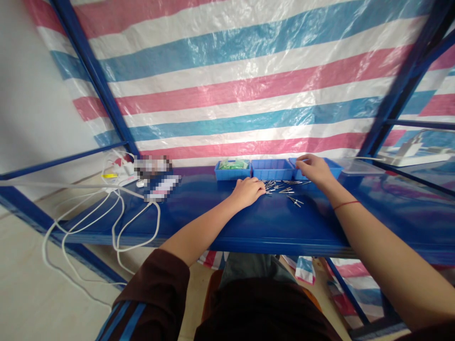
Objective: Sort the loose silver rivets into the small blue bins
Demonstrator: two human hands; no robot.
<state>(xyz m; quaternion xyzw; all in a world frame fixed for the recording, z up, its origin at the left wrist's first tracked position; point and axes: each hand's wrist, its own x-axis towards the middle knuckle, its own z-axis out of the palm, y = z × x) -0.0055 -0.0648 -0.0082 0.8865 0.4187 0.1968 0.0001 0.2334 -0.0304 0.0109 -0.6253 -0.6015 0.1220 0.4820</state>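
Note:
Several thin metal pieces [273, 185] lie scattered on the blue tabletop [263, 222]. My left hand [249, 190] rests at the left side of these pieces, its fingers curled together; what they hold, if anything, is hidden. Over the right blue bin [332, 166] is my right hand [311, 168], fingers bent down and pressed together, with nothing clearly visible in them. A middle blue bin [272, 174] stands between the hands, behind the pieces. The left blue bin [232, 175] holds something green in clear plastic.
White cables [119, 227] loop over the table's left end, beside a power strip [124, 169] and blurred items. A clear flat lid or tray [362, 166] lies right of the bins. Blue posts and a striped sheet [227, 94] stand behind.

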